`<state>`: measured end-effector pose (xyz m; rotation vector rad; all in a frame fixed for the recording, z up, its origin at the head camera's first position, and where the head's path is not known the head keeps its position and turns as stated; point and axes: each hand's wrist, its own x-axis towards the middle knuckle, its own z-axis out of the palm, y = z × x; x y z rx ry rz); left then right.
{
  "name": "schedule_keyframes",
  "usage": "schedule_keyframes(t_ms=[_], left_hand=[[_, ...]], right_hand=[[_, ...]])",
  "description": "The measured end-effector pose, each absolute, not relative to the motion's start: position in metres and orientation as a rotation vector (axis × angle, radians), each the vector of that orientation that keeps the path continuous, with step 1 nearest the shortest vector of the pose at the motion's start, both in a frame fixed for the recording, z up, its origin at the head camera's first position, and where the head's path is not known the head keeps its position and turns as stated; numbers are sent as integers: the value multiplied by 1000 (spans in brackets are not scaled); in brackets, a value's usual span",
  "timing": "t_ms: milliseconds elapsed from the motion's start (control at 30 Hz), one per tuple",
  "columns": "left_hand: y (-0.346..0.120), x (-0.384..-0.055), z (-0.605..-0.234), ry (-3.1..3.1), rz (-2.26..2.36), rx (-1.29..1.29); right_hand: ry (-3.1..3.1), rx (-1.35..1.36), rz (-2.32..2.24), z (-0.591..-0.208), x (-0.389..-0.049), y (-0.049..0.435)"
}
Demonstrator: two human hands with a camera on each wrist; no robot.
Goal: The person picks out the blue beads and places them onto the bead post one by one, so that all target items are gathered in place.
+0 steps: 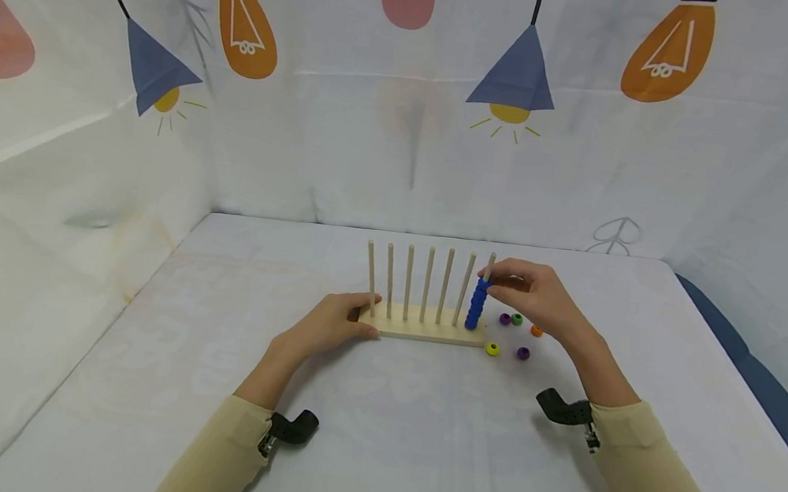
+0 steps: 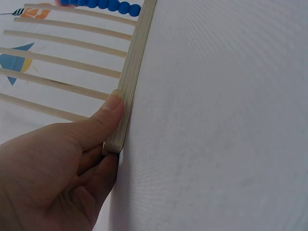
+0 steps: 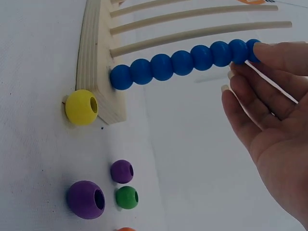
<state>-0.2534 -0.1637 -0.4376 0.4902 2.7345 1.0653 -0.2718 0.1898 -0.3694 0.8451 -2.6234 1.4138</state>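
A wooden base (image 1: 421,329) with a row of upright pegs (image 1: 428,281) stands on the table. My left hand (image 1: 329,323) grips its left end, the thumb on the front edge, as the left wrist view also shows. Blue beads (image 1: 476,305) are stacked on the rightmost peg, from the base nearly to its top. My right hand (image 1: 535,295) pinches the topmost blue bead (image 3: 252,50) on that peg between thumb and fingers. The other pegs carry no beads. Beside the base's right end lie a yellow bead (image 3: 82,107) and a purple bead (image 3: 86,199).
Farther back on the right are another purple bead (image 1: 505,318), a green bead (image 1: 517,320) and an orange bead (image 1: 536,331), partly behind my right hand. A white cloth covers the table (image 1: 404,437). Behind it hangs a printed curtain (image 1: 346,146).
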Motion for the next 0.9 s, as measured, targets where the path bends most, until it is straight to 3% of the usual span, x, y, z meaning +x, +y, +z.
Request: schedule_keyframes(t_ms=[900], left_hand=[[-175, -245, -438, 2732, 1085, 464]], right_hand=[[-2856, 457, 928, -383, -259, 226]])
